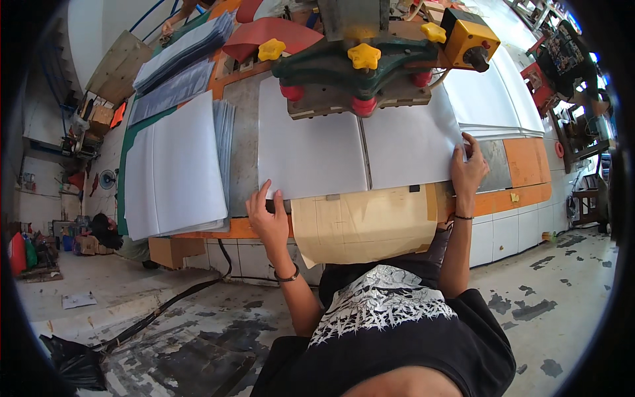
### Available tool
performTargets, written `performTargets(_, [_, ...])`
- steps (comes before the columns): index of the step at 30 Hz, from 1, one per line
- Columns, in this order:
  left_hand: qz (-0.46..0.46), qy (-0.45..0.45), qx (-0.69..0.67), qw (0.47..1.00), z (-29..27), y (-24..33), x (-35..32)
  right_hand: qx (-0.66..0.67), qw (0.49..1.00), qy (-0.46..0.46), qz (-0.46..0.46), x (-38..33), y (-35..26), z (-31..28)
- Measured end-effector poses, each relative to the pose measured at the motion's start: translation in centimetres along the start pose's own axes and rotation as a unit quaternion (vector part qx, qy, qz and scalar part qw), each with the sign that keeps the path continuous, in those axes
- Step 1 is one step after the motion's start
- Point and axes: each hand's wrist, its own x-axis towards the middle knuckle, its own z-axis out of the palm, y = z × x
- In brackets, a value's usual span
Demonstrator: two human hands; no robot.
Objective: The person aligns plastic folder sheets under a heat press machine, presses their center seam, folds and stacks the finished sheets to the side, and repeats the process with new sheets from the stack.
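Two white sheet panels (311,152) lie flat side by side on the table, with a narrow dark gap between them. Above their far part stands a green press head (331,69) with yellow star knobs and red feet. My left hand (268,221) touches the near left corner of the left panel, its thumb and fingers spread. At the right panel's outer edge is my right hand (469,173), fingertips against the edge, thumb and forefinger apart. A tan board with tape (364,225) juts over the table's front edge, below the panels.
A stack of white sheets (175,169) lies at left, with clear plastic-like sheets (173,92) behind it. More white sheets (486,92) are piled at right. A yellow control box (471,41) hangs beside the press. Another person's hand (168,28) shows at far left.
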Motion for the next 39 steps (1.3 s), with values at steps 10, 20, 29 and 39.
performTargets(10, [0.016, 0.008, 0.005, 1.0, 0.19, -0.18, -0.01, 0.0, 1.0, -0.011, 0.018, 0.01, 0.13, -0.17])
performTargets(20, [0.017, 0.004, 0.011, 1.0, 0.28, -0.02, 0.06, -0.005, 1.0, -0.007, 0.016, 0.05, 0.03, -0.19])
performTargets(29, [0.018, 0.005, 0.014, 1.0, 0.12, -0.04, -0.02, -0.006, 1.0, -0.004, 0.005, -0.07, 0.08, -0.03])
performTargets(39, [0.019, 0.008, 0.015, 1.0, 0.1, 0.02, -0.01, -0.01, 1.0, -0.013, 0.008, 0.05, -0.04, -0.13])
